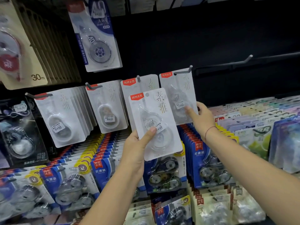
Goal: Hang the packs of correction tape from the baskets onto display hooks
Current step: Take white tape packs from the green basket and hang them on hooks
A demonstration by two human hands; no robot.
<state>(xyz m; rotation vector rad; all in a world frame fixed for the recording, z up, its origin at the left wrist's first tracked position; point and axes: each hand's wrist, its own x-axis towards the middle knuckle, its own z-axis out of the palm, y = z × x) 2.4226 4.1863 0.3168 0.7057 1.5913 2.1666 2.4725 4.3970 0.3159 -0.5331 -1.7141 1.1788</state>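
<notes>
The left hand (138,150) grips a white blister pack of correction tape (155,111) below the hooks, while the right hand (203,117) pinches a matching white pack (180,88) hanging on a grey metal hook (183,71).

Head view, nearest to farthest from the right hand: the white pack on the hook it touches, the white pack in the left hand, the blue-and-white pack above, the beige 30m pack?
1. Hooked white pack: pinched by the right hand.
2. Held white pack: centre, in the left hand.
3. Blue-and-white pack: upper left.
4. Beige 30m pack: far left edge.
</notes>
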